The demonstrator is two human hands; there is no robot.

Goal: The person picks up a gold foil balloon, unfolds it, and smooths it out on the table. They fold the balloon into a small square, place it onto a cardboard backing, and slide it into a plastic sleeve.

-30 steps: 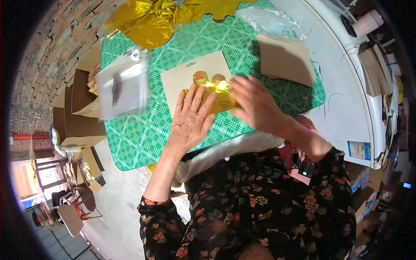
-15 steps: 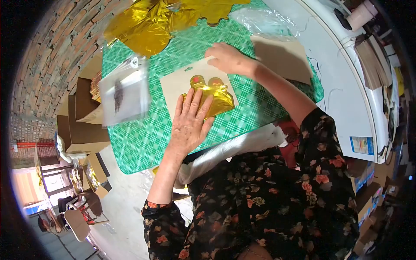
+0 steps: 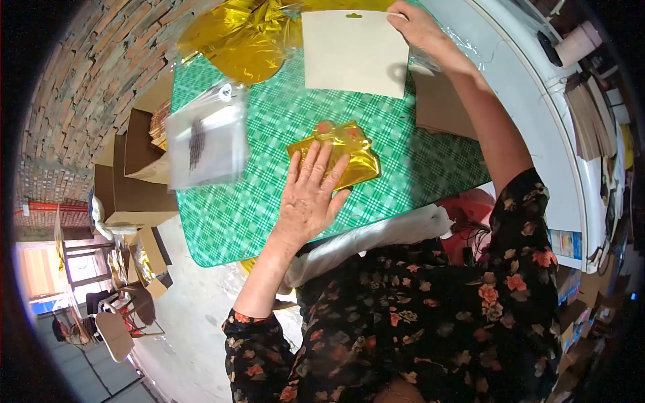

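Note:
My left hand (image 3: 306, 195) lies flat with its fingers spread on a folded gold foil piece (image 3: 356, 161) that has small red spots near its top. Beneath the foil is the green checked tablecloth (image 3: 269, 127). My right hand (image 3: 418, 30) pinches the upper right corner of a cream card (image 3: 353, 54), which has a hanging slot at its top edge. The card is held up over the far part of the table, apart from the foil.
Crumpled gold foil (image 3: 248, 50) covers the far left of the table. A stack of clear plastic bags (image 3: 208, 144) lies at the left edge, beside open cardboard boxes (image 3: 138, 191). Brown card sheets (image 3: 440, 104) lie at the right, near clear plastic film.
The cream card, pinched by my right hand, has moved up and away from under the gold foil piece. The foil now rests on the tablecloth under my left hand.

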